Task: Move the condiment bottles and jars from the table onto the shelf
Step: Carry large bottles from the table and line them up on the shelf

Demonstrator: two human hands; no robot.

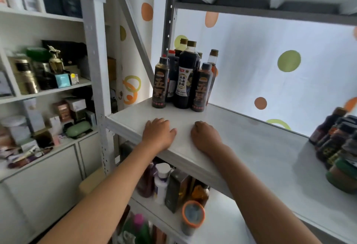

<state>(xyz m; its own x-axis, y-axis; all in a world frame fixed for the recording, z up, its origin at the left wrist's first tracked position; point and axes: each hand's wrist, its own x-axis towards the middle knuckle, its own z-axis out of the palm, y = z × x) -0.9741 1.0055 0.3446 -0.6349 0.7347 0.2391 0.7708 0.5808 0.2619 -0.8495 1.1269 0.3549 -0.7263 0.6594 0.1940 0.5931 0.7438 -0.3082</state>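
On the white shelf (241, 139), dark bottles (185, 77) stand against dotted curtain (270, 60).

Bright daylight glows through the dotted curtain (270, 54) behind the shelf (251, 139), backlighting the dark bottles (185, 77) into near silhouette. Wide-angle distortion bends the shelf posts; the jars (340, 147) at the right edge are smeared and blurred.
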